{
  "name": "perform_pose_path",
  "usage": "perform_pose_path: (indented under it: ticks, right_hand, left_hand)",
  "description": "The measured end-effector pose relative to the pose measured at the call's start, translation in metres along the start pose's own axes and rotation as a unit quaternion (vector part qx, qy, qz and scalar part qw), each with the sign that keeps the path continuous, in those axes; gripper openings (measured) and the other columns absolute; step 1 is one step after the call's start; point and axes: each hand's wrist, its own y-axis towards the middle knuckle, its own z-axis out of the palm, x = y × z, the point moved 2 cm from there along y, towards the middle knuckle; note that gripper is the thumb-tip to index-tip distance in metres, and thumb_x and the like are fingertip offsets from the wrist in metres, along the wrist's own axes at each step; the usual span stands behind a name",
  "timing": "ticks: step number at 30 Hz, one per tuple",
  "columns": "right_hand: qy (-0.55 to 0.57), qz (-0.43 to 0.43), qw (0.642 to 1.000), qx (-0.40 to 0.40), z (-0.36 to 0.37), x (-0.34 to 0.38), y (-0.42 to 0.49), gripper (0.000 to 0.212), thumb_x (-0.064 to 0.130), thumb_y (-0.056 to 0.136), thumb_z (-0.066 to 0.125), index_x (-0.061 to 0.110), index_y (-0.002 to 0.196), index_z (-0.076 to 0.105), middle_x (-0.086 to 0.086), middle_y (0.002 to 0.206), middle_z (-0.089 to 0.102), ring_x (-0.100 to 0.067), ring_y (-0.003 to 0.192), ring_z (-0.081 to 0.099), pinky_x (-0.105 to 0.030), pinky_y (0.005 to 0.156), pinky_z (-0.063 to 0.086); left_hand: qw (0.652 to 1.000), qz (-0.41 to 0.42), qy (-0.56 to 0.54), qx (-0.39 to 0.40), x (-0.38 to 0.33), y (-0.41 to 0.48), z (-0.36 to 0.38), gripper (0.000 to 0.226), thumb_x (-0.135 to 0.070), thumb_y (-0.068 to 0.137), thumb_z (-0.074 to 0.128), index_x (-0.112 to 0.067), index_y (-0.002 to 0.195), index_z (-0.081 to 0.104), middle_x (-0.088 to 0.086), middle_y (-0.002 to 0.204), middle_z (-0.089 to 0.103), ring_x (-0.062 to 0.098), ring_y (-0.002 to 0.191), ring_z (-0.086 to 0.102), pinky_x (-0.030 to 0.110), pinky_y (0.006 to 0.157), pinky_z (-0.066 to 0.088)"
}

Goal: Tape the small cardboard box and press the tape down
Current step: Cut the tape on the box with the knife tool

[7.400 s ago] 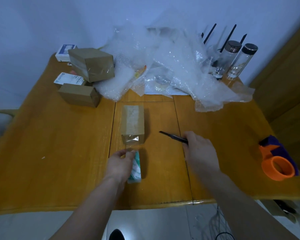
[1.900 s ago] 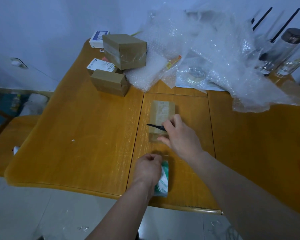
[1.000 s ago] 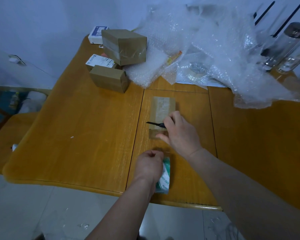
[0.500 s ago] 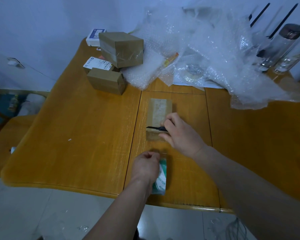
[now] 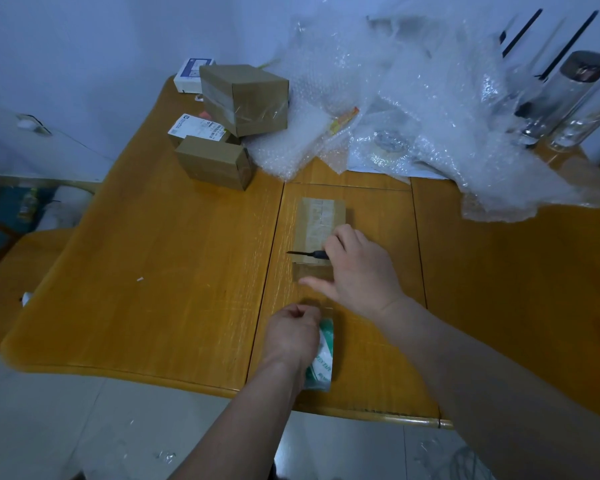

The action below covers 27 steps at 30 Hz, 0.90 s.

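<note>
The small cardboard box point(image 5: 318, 226) lies flat in the middle of the wooden table point(image 5: 174, 271), with clear tape along its top. My right hand point(image 5: 357, 268) rests over its near end and grips a thin black blade point(image 5: 303, 253) that points left across the box's near edge. A strip of clear tape runs from the box down to the tape roll point(image 5: 322, 355), green and white, which my left hand point(image 5: 293, 332) grips near the table's front edge.
Two taped cardboard boxes point(image 5: 246, 97) point(image 5: 215, 162) and small white cartons point(image 5: 191, 75) stand at the back left. A heap of bubble wrap point(image 5: 406, 109) covers the back, with glass bottles point(image 5: 565, 95) at the far right. A chair seat point(image 5: 18, 261) is at the left.
My right hand brought the black blade from the table to the box's near edge and holds it there. My left hand has kept hold of the tape roll.
</note>
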Motion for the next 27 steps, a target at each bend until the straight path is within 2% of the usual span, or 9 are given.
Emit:
perform_pose_path:
  ticks: [2,4,10,12,14,17,19,22,27]
  right_hand:
    - [-0.025,0.027,0.999,-0.006,-0.002,0.006,0.004,0.065,0.076,0.081,0.052,0.013,0.095,0.055,-0.005,0.095,0.055,-0.018,0.074,0.052,-0.029,0.048,0.044]
    - [-0.035,0.040,0.999,-0.012,0.003,0.010,0.004,0.062,0.071,0.080,0.061,0.012,0.095,0.053,-0.007,0.095,0.055,-0.019,0.072,0.052,-0.030,0.047,0.041]
    - [-0.016,0.041,0.999,-0.012,0.015,0.012,-0.002,0.062,0.059,0.072,0.078,0.008,0.098,0.053,-0.011,0.102,0.059,-0.021,0.077,0.058,-0.031,0.055,0.051]
    - [-0.012,0.037,0.999,-0.009,0.011,0.009,-0.001,0.066,0.067,0.073,0.073,0.009,0.099,0.054,-0.010,0.103,0.058,-0.020,0.078,0.058,-0.029,0.053,0.050]
    - [0.011,0.044,0.999,-0.007,0.005,0.007,0.001,0.066,0.073,0.082,0.056,0.010,0.099,0.055,-0.007,0.104,0.056,-0.018,0.078,0.057,-0.028,0.050,0.051]
    - [0.025,0.053,0.998,-0.013,0.002,0.007,0.004,0.053,0.063,0.094,0.044,0.012,0.096,0.055,-0.006,0.102,0.055,-0.018,0.077,0.058,-0.029,0.047,0.051]
    - [0.033,0.048,0.998,-0.018,0.005,0.008,0.004,0.049,0.059,0.094,0.049,0.010,0.096,0.055,-0.008,0.103,0.055,-0.019,0.079,0.058,-0.030,0.049,0.053]
    - [0.045,0.023,0.999,-0.014,0.010,0.006,0.000,0.045,0.051,0.087,0.066,0.008,0.097,0.055,-0.011,0.108,0.056,-0.022,0.085,0.059,-0.032,0.053,0.057]
    - [0.062,0.036,0.997,0.017,0.008,0.007,-0.003,0.051,0.050,0.081,0.075,0.009,0.104,0.054,-0.010,0.115,0.054,-0.022,0.092,0.059,-0.033,0.064,0.060]
  left_hand:
    - [1.000,0.002,0.002,0.001,-0.001,-0.001,0.000,0.014,-0.031,0.099,0.061,-0.023,0.102,0.072,0.012,0.099,0.077,0.028,0.086,0.072,0.035,0.062,0.050]
    - [1.000,0.002,0.002,0.001,-0.002,0.000,0.001,0.013,-0.031,0.098,0.062,-0.023,0.099,0.072,0.013,0.098,0.077,0.029,0.084,0.073,0.035,0.063,0.052]
    - [1.000,0.012,0.001,0.004,0.000,0.001,-0.001,0.013,-0.027,0.099,0.061,-0.020,0.098,0.072,0.011,0.091,0.074,0.024,0.076,0.066,0.033,0.061,0.050]
    - [1.000,0.011,0.001,0.004,0.000,-0.001,-0.002,0.013,-0.029,0.099,0.061,-0.021,0.098,0.072,0.013,0.094,0.077,0.029,0.081,0.072,0.036,0.066,0.053]
    - [1.000,0.008,0.001,0.007,-0.001,-0.003,-0.002,0.014,-0.030,0.099,0.061,-0.021,0.100,0.072,0.014,0.097,0.077,0.032,0.089,0.075,0.037,0.069,0.055]
    - [1.000,0.006,0.004,0.008,-0.002,-0.005,-0.001,0.015,-0.030,0.099,0.062,-0.020,0.102,0.072,0.014,0.098,0.078,0.035,0.092,0.076,0.039,0.071,0.057]
    - [1.000,0.005,0.009,0.008,-0.002,-0.004,-0.002,0.015,-0.031,0.099,0.062,-0.020,0.103,0.072,0.014,0.097,0.078,0.034,0.088,0.077,0.040,0.070,0.058]
    - [1.000,0.004,0.007,0.006,-0.002,-0.004,-0.003,0.015,-0.031,0.099,0.061,-0.021,0.104,0.071,0.014,0.097,0.079,0.026,0.076,0.073,0.033,0.061,0.053]
    - [1.000,0.008,0.010,0.004,-0.001,-0.005,-0.002,0.014,-0.030,0.099,0.062,-0.021,0.104,0.071,0.014,0.098,0.078,0.025,0.078,0.070,0.032,0.061,0.052]
